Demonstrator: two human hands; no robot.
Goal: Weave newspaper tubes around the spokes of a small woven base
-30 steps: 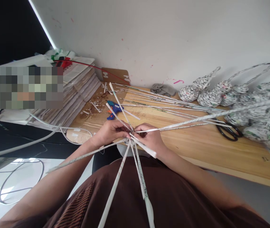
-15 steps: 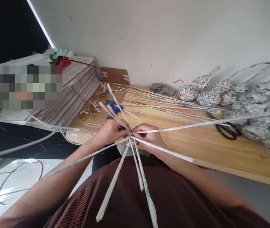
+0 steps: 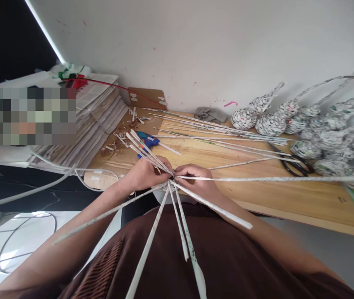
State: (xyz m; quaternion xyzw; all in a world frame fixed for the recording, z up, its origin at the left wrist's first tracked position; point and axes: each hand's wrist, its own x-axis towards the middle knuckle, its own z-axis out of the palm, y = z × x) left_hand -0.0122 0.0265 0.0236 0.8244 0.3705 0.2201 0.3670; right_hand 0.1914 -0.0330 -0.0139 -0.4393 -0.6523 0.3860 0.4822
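Left hand [image 3: 144, 176] & right hand [image 3: 195, 180] pinched the hub of thin white rolled-paper sticks [image 3: 177, 199], fanned out over the lap, at the light wooden table [image 3: 289, 199] edge (blue glue gun [image 3: 147, 142] just behind).

Long paper tube [image 3: 273, 179] in right hand [image 3: 195, 180] swings down: 1 s ago it angles up-right toward the woven balls [image 3: 289, 120], now it lies near level, running off frame's right edge. Short tube [image 3: 214, 205] by right wrist now reaches farther out over the forearm vs 1 s ago. Upper-left tubes [image 3: 142, 149] at left hand [image 3: 144, 174] fan lower and closer together, over the blue glue gun [image 3: 147, 141]. Head view shifts a bit; desk things sit slightly left.
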